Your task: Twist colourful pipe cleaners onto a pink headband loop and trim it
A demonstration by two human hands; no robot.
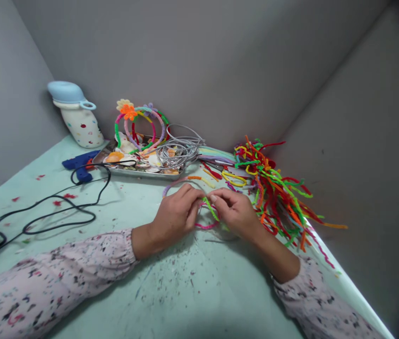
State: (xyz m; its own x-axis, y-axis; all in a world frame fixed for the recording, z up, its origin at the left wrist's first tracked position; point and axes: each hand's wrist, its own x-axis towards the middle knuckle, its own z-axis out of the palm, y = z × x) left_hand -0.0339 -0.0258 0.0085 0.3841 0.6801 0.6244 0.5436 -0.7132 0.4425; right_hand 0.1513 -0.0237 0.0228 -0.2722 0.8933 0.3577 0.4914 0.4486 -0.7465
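Note:
My left hand [180,209] and my right hand [236,212] meet at the middle of the table, fingers pinched close together. Between them is a green fuzzy stem [211,210], its upper end held at the fingertips of both hands. A pink fuzzy stem [206,227] curves below it, partly hidden by my left hand. Behind my hands lies a curved band [194,178] wrapped in purple, orange and yellow; where it runs behind my fingers is hidden. Bits of grey wire show below my right hand.
A metal tray [143,174] holds headbands, flowers and grey wire coils [181,150]. Colourful fuzzy stems [273,188] are heaped at the right, by yellow-handled scissors [234,178]. A blue glue gun [79,162], a black cable [93,214] and a bottle [79,117] stand or lie left.

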